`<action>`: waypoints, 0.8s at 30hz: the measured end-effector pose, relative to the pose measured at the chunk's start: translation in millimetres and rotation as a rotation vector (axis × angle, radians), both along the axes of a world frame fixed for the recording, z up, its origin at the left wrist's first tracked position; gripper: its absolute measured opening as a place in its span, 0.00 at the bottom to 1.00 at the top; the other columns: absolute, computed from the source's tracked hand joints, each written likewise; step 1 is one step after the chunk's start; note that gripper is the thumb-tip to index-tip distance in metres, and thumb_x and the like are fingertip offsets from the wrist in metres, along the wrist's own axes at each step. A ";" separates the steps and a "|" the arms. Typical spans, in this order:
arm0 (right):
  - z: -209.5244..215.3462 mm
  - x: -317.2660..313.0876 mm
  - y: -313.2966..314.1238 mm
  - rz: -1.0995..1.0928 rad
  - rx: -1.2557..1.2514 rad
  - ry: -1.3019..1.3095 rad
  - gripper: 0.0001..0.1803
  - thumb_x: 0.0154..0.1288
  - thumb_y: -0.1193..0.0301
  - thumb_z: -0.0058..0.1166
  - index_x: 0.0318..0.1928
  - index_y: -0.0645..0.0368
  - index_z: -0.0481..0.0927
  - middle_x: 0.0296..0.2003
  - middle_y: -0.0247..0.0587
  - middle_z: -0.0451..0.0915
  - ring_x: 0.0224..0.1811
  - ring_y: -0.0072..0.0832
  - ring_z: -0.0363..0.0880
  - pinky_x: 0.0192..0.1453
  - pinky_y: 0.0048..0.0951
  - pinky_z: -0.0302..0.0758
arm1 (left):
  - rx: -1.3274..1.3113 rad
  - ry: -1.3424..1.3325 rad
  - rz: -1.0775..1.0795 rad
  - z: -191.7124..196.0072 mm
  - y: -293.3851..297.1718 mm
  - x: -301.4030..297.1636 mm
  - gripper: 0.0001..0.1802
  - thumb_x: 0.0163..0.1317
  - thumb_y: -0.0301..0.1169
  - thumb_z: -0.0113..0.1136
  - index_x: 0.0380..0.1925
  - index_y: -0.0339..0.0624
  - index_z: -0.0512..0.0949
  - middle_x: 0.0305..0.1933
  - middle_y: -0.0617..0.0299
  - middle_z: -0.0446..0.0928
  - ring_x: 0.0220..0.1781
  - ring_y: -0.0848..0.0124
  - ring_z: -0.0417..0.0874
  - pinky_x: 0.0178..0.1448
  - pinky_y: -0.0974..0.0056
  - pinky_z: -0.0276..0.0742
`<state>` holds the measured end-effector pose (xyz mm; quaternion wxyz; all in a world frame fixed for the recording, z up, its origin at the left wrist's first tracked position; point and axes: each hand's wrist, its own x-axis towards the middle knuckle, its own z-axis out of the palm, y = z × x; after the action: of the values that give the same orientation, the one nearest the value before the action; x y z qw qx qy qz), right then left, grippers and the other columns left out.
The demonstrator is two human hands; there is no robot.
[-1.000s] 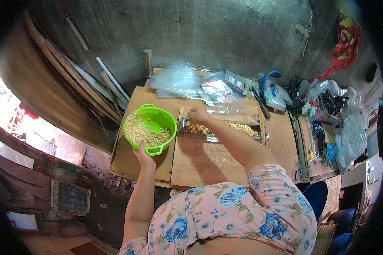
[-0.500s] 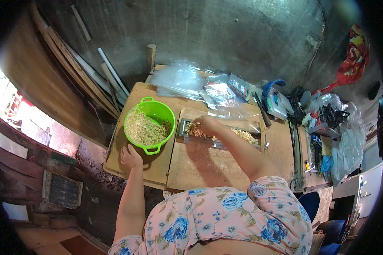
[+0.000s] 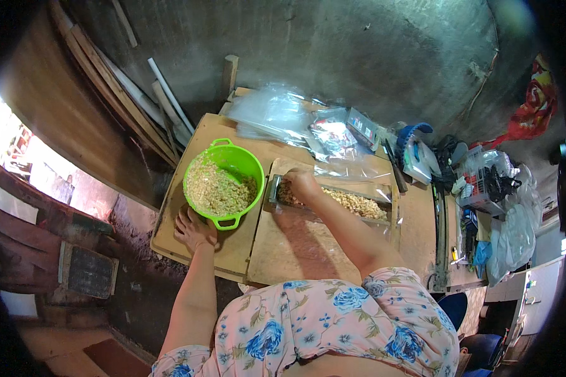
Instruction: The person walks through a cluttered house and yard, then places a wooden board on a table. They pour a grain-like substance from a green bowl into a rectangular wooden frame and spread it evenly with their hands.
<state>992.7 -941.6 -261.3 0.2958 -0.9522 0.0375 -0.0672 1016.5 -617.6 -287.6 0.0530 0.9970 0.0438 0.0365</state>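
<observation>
Right fingers [image 3: 291, 178] — apparently inside tray [image 3: 273, 191]

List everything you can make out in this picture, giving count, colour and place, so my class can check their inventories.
Table: one, brown, centre
Bowl: one, green, left on the table
Tray: one, grey, mid-table
Food mix: two portions, pale tan, in bowl and tray
Plastic sheets: several, clear, table's far side
Box: one, grey, right of the sheets
Plastic bags: several, mostly clear, far right
Cloth: one, red and yellow, upper right
Pipe: one, white, upper left
Wall: one, grey, behind the table
Floral garment: one, pink and blue, lower centre
Smaller items, right: too cluttered to count
Left hand: one, bare, by the bowl's near side
Right hand: one, bare, at the tray's left end
</observation>
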 end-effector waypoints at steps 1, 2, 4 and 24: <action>-0.1 1.8 1.5 -0.010 0.036 -0.003 0.15 0.45 0.81 0.49 0.36 0.60 0.81 0.38 0.49 0.79 0.41 0.46 0.78 0.46 0.38 0.75 | 0.005 -0.003 -0.001 -0.9 0.8 0.0 0.38 0.52 0.48 0.52 0.63 0.45 0.59 0.69 0.53 0.54 0.71 0.56 0.48 0.69 0.47 0.41; -0.3 3.2 3.1 -0.020 0.072 -0.007 0.15 0.45 0.82 0.49 0.36 0.60 0.81 0.38 0.49 0.79 0.40 0.46 0.78 0.46 0.38 0.75 | 0.009 -0.007 -0.002 -2.2 1.6 -0.2 0.38 0.53 0.48 0.51 0.63 0.45 0.59 0.69 0.53 0.54 0.71 0.57 0.48 0.69 0.48 0.41; -3.8 4.5 3.2 -0.047 0.102 0.020 0.15 0.45 0.81 0.49 0.36 0.59 0.81 0.39 0.47 0.79 0.40 0.45 0.78 0.46 0.37 0.75 | 0.013 0.002 -0.006 -3.4 1.7 0.3 0.38 0.53 0.48 0.51 0.63 0.45 0.59 0.69 0.53 0.53 0.71 0.57 0.48 0.69 0.48 0.41; 18.0 -44.5 18.2 0.175 -0.240 -0.189 0.05 0.48 0.73 0.54 0.28 0.55 0.80 0.32 0.38 0.77 0.41 0.40 0.73 0.47 0.35 0.72 | 0.091 0.103 0.011 -3.1 -0.8 2.6 0.38 0.56 0.49 0.47 0.66 0.46 0.56 0.71 0.53 0.50 0.73 0.59 0.44 0.70 0.49 0.40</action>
<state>948.2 -923.4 -243.3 0.1868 -0.9697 -0.0819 -0.1346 1019.1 -618.3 -290.7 0.0051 0.9986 0.0504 -0.0124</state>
